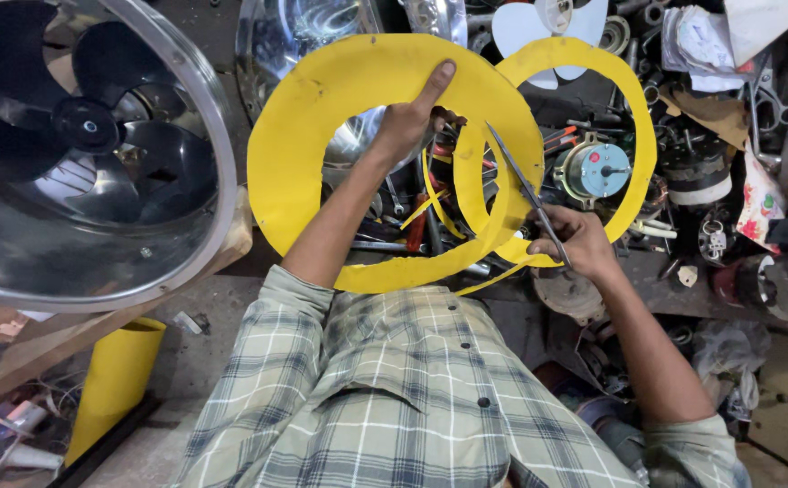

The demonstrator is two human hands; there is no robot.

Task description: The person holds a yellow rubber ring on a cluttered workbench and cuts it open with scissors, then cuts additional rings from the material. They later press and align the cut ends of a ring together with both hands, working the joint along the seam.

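Cutting is under way: a yellow ring (322, 136) is gripped by the left hand (408, 122) at centre, while scissors (525, 185), clenched in the right hand (579, 242), trim its right edge. Judged next: turning the ring into the blades.

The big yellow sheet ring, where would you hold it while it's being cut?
Hold the big yellow sheet ring on its wide flat band at the top, coming from the inner opening, as the left hand does. That grip stays apart from the scissors in the right hand.

Grey concrete floor (204, 361) w/ cluttered parts pile (710, 181), big metal fan housing (87, 154) left.
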